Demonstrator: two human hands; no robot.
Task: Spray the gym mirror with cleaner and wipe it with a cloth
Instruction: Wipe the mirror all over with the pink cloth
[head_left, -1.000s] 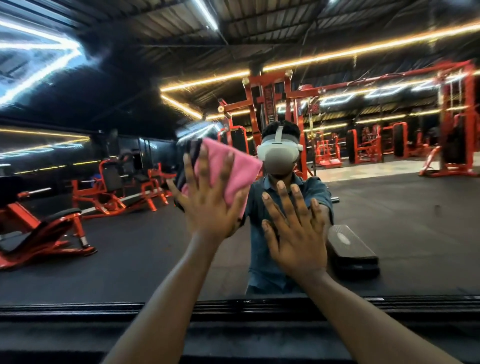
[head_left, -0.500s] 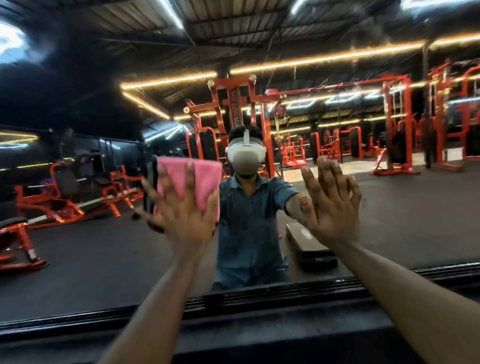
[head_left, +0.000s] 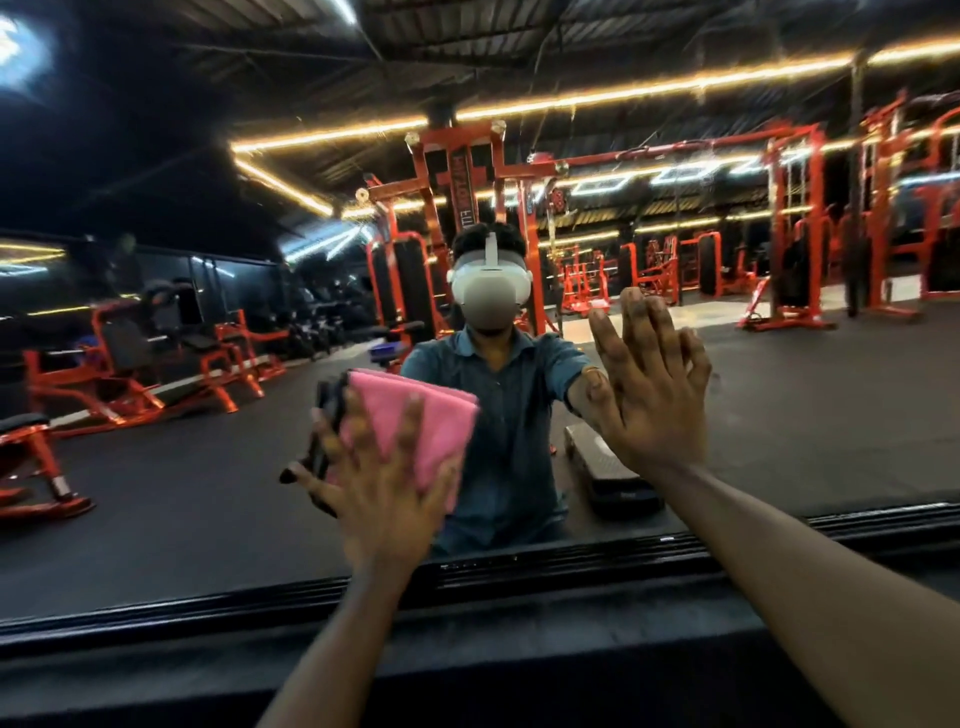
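Wiping step in hand: left hand (head_left: 382, 483), fingers spread flat, presses folded pink cloth (head_left: 415, 426) against large gym mirror (head_left: 208, 493) at frame centre. Right hand (head_left: 654, 395), flat and empty, rests on glass at centre right. Next stroke likely requires sustained even pressure across unwiped glass.

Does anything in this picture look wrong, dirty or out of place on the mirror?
Nothing stands out. The left hand presses the pink cloth flat on the mirror, and the right hand rests open on the glass. No cracks or drips show.

Dim scene; warm LED strips (head_left: 597, 96) reflected overhead give most light, glare top left, left hand (head_left: 384, 499) motion-blurred, straight lines bowed toward the edges.
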